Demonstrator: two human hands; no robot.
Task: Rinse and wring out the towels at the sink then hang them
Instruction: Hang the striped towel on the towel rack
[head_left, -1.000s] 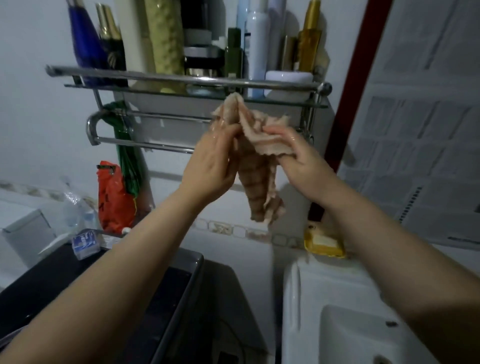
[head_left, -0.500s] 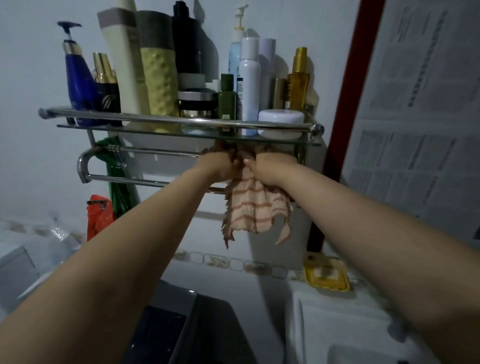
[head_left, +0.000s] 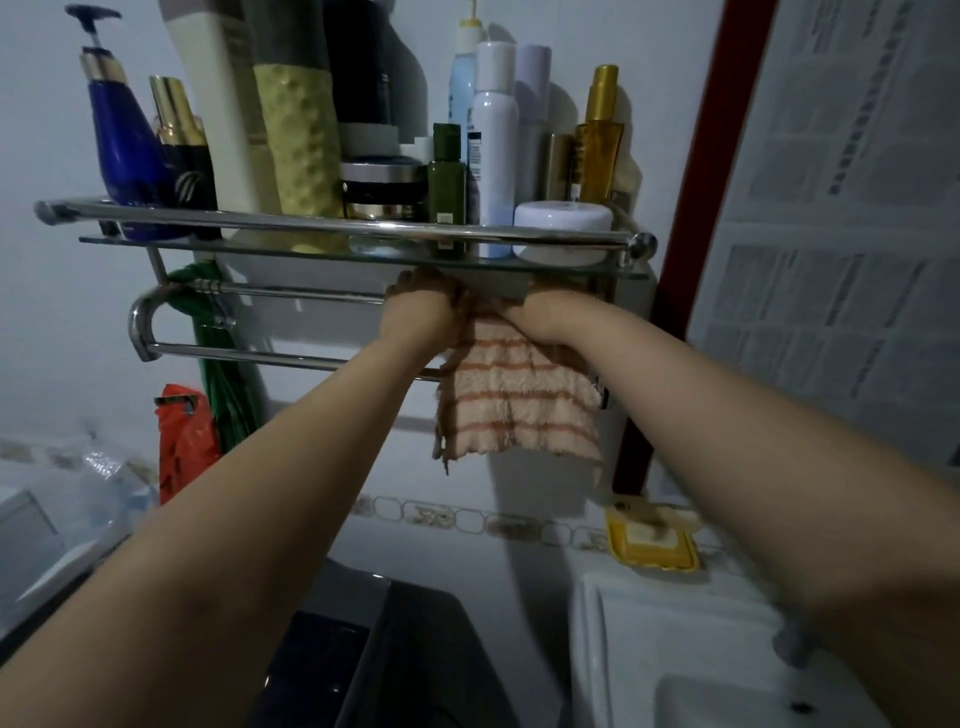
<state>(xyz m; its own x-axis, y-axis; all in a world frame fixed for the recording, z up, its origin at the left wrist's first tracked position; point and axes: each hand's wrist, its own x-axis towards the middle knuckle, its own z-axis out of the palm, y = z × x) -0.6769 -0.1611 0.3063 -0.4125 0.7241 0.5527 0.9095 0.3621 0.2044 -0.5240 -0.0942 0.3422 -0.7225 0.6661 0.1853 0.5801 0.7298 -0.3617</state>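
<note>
- At the left edge of the shelf (head_left: 156, 244) stands a blue pump bottle (head_left: 122, 150), and just beside it a dark bottle with a gold cap (head_left: 184, 150).
- Under the left part of the shelf, a green bundle (head_left: 218, 374) hangs from the towel rail (head_left: 270, 356), and below it there is a red plastic bag (head_left: 182, 441) near the wall.
- In the middle of the shelf stand a tall cream bottle (head_left: 218, 104), a yellow textured bottle (head_left: 298, 140), a dark jar (head_left: 382, 187) and a small green bottle (head_left: 447, 176).
- The left hand (head_left: 421, 312) reaches up under the shelf, and its fingers are curled around the top edge of the striped towel (head_left: 514, 405).
- The striped towel hangs down over the front bar of the towel rail, under the right half of the shelf, between the two hands.
- The right hand (head_left: 545, 312) is just beside the left one and grips the same top edge of the towel; its fingertips are hidden behind the shelf.
- At the right end of the shelf stand a white spray bottle (head_left: 493, 145), a white round jar (head_left: 563, 231) and a gold bottle (head_left: 597, 135).
- Lower on the right, a yellow soap dish (head_left: 652, 540) lies at the back edge of the white sink (head_left: 649, 639).
</note>
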